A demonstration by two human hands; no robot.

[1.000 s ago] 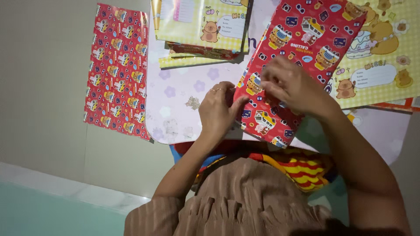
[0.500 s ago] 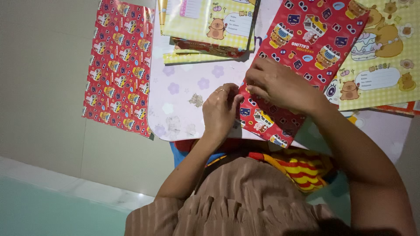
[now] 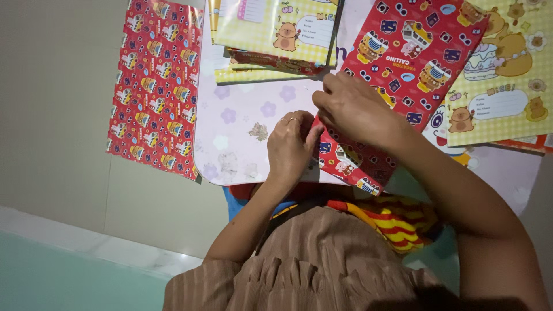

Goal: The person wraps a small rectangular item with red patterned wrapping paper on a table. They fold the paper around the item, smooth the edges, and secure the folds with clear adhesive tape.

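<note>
A book wrapped in red cartoon-print paper [image 3: 409, 52] lies tilted on a small table with a pale purple flowered top [image 3: 242, 124]. My left hand [image 3: 291, 147], with a ring on one finger, pinches the book's left edge near its lower corner. My right hand [image 3: 351, 109] lies over the same edge just above, fingers curled down on the red paper fold. The two hands touch each other. The fold itself is hidden under my fingers.
A loose sheet of the same red paper [image 3: 152, 86] hangs over the table's left side. Yellow checked notebooks [image 3: 276, 31] are stacked at the top, another yellow notebook [image 3: 501, 80] lies at the right. A red-and-yellow striped cloth [image 3: 397, 222] lies on my lap. Pale floor tiles are at the left.
My right hand has slid left along the red cover to its left edge and now meets my left hand, which has shifted slightly right.
</note>
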